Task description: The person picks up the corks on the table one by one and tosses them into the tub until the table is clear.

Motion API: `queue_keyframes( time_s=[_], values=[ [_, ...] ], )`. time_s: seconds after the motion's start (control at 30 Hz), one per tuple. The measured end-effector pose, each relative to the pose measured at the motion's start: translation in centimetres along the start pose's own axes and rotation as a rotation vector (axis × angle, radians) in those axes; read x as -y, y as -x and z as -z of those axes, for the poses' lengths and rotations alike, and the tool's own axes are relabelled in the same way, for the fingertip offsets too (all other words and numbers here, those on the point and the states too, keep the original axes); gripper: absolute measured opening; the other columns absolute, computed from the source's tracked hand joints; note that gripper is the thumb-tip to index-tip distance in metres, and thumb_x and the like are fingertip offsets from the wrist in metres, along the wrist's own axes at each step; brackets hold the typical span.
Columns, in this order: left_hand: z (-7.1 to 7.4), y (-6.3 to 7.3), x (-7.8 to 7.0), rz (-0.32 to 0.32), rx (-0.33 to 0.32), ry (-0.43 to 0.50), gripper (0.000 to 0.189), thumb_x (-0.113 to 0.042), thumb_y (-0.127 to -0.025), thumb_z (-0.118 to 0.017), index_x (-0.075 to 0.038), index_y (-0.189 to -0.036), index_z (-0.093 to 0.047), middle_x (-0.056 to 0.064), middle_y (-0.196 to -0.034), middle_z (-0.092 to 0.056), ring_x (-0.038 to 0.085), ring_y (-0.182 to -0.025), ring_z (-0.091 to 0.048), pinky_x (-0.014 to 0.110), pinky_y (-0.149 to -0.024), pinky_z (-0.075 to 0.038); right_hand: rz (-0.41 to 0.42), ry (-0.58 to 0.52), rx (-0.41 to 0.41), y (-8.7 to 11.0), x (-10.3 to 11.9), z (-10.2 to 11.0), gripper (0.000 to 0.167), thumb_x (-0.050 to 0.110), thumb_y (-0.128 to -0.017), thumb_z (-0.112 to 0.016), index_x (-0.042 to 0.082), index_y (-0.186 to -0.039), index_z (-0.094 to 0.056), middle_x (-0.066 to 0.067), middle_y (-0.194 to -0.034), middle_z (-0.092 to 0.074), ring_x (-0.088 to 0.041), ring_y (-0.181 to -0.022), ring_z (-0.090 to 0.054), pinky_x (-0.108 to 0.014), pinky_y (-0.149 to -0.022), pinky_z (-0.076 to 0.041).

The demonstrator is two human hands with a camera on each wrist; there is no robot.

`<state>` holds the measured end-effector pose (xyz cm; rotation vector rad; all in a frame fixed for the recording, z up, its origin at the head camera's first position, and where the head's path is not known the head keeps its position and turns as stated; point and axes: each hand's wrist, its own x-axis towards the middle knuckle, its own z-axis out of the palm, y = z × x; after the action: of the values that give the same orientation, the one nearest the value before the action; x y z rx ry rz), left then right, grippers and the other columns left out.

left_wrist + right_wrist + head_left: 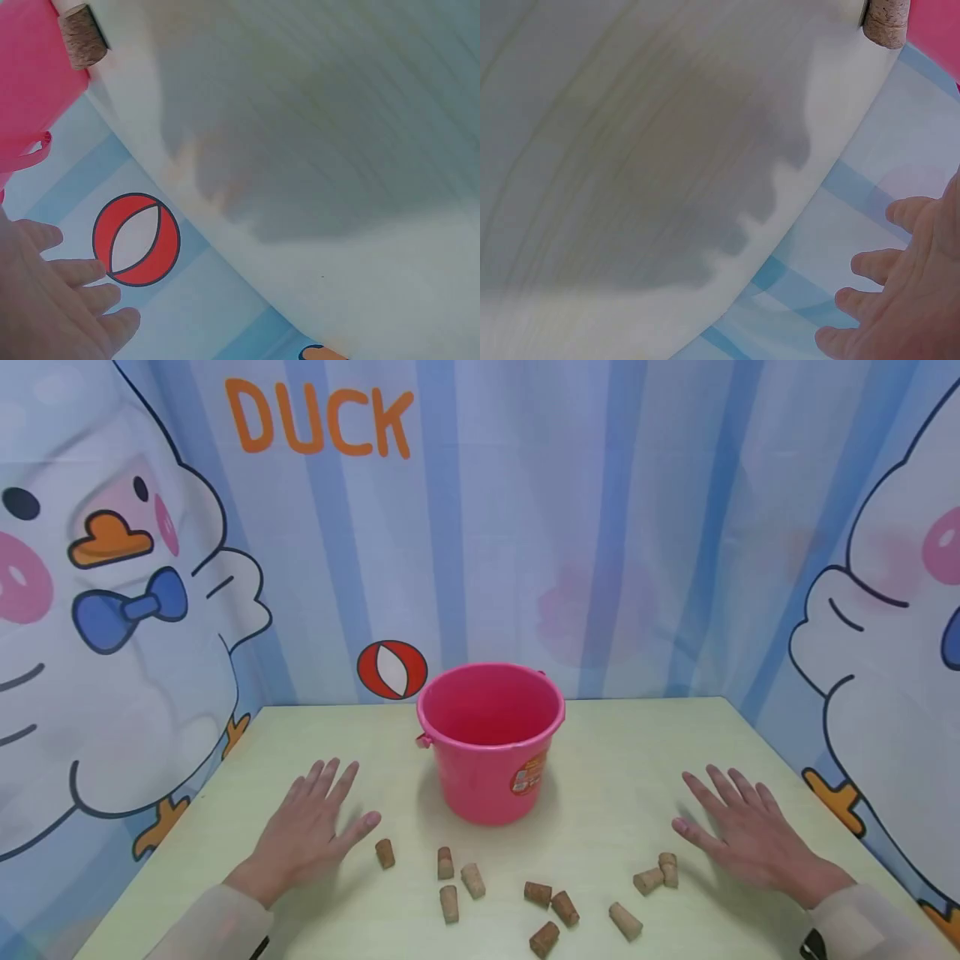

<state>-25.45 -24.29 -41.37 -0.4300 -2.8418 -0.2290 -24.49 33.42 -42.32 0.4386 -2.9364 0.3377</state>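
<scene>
Left hand: we see it [309, 825] over the left of the table [622, 768], fingers straight and released, thumb out toward a lone cork [385, 853] just beside it.
Right hand: we find this one [753, 837] over the right side, fingers spread and relaxed, nearest to two light corks [648, 882] that touch each other.
Bucket: we have a pink one [491, 785] standing upright between the hands, beyond the corks, with an orange sticker [529, 773] on its wall.
Other corks: left of centre we count a group of three [449, 904]; near the middle, three browner ones [544, 939]; right of those, a single pale one [626, 922].
Sleeves: we see pale cuffs [866, 922] at both wrists.
Curtain: behind the table we see blue stripes [517, 527], the orange word DUCK [318, 418] and a red-and-white ball print [392, 670] left of the bucket.
</scene>
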Motion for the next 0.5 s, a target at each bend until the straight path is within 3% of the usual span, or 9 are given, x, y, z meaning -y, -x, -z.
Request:
queue_keyframes(
  time_s=[0.5],
  values=[
    [1.2,-1.4,-2.1,-0.002,-0.015,0.024,0.087,-0.065,-0.098,-0.048,-0.006,-0.160,-0.031,0.027,-0.161,-0.032,0.050,-0.149,-0.024,0.064,-0.119,-0.022,0.027,-0.019,-0.012,0.2,0.8,0.2,0.076,0.055,-0.102,-0.051,0.007,-0.159,-0.035,-0.033,-0.162,-0.023,-0.060,-0.145,-0.018,-0.078,-0.110,-0.009]
  ],
)
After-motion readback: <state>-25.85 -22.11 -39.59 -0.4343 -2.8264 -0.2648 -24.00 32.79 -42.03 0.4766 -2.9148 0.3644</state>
